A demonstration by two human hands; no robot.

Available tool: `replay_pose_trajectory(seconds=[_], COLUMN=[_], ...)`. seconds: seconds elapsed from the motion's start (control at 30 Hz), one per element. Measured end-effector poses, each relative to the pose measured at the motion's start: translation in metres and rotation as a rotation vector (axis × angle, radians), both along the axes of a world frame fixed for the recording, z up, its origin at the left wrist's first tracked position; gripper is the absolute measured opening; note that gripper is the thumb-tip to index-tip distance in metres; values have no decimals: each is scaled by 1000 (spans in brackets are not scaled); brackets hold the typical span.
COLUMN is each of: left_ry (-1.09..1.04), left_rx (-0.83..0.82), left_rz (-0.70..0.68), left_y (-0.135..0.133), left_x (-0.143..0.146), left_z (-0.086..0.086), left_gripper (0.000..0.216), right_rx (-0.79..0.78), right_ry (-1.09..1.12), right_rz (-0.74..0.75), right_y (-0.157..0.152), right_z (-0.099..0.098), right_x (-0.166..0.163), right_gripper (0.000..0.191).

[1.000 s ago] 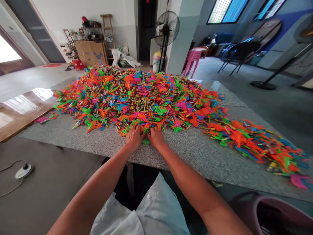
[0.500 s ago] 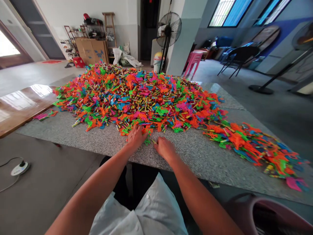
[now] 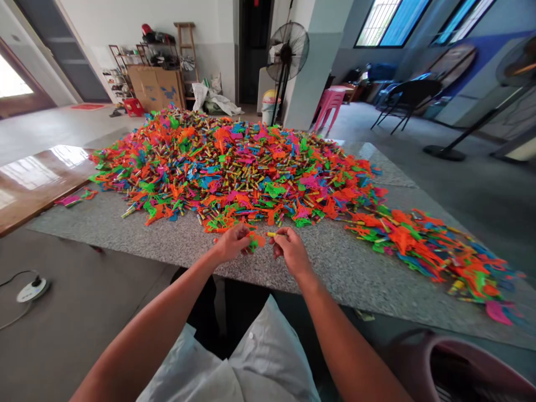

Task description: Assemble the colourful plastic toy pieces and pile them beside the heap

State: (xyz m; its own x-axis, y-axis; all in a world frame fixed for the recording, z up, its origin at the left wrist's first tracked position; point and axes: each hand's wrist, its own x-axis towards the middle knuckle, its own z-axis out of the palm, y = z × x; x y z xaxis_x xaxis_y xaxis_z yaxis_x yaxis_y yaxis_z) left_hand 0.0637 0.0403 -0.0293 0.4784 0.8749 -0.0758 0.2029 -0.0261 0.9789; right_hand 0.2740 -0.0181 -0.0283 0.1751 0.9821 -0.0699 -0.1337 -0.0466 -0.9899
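Note:
My left hand (image 3: 235,243) is closed around an orange plastic piece (image 3: 260,240), whose rounded end sticks out past the fingers. A green plastic piece (image 3: 253,243) shows right beside it; I cannot tell whether it is held too. Between thumb and fingers, my right hand (image 3: 291,249) pinches a small yellow tube (image 3: 271,234) pointing left. A short gap separates the two hands, just above the near part of the speckled stone table (image 3: 329,259). Behind them rises a big heap of bright plastic pieces and small tubes (image 3: 238,173).
A second, lower pile (image 3: 422,243) of such pieces stretches along the table's right side. A few pieces (image 3: 75,198) lie at the left edge, near a glossy wooden surface (image 3: 39,178). At lower right stands a pinkish bin (image 3: 422,363); a fan (image 3: 288,53) stands behind the table.
My left hand has drawn back from the heap's front edge with the orange piece. My right hand has lifted and turned slightly, the yellow tube now plainly showing in its fingertips.

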Motion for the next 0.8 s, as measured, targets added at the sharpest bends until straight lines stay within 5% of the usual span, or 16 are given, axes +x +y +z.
replay_pose_trajectory(seconds=[0.1,0.27,0.8], left_ry=[-97,30,123], left_rx=[-133,-48,-176], left_rz=[-157,-218,-164], left_y=[-12,-20,-20], left_x=[-8,-15,-27], left_z=[6,23,29], left_gripper=[32,28,27], right_rx=[15,-5,92], right_ry=[104,152,-188], right_rz=[74,152,318], right_y=[-6,-14,-25], right_z=[8,1,-1], right_x=[-13,-27,-6], right_gripper=[27,23,31])
